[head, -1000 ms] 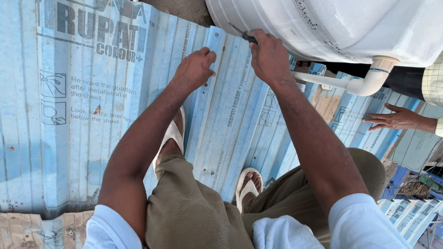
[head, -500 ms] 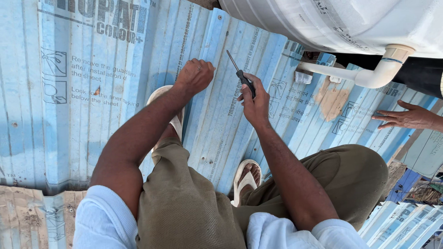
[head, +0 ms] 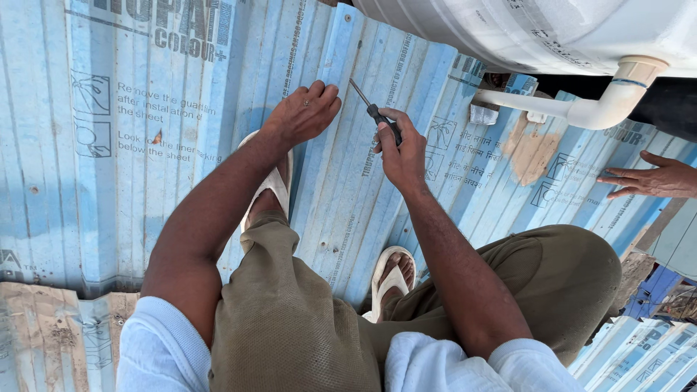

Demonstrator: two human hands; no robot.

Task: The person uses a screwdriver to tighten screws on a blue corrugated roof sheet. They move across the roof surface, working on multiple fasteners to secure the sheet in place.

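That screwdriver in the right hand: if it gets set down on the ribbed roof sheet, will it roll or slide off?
Probably rolls: the screwdriver looks round-handled with a thin shaft. The blue corrugated sheet has ribs that might trap it in a trough, then let it slide along. It looks light and stiff; the right hand holds it in the fingers alone, left hand beside it.

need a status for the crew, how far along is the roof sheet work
Done: blue corrugated sheets lie overlapped, with a fastener showing near the top. In hand: the right hand grips a screwdriver; the left hand rests fisted on the sheet. Left: the protective film with its print is not yet peeled.
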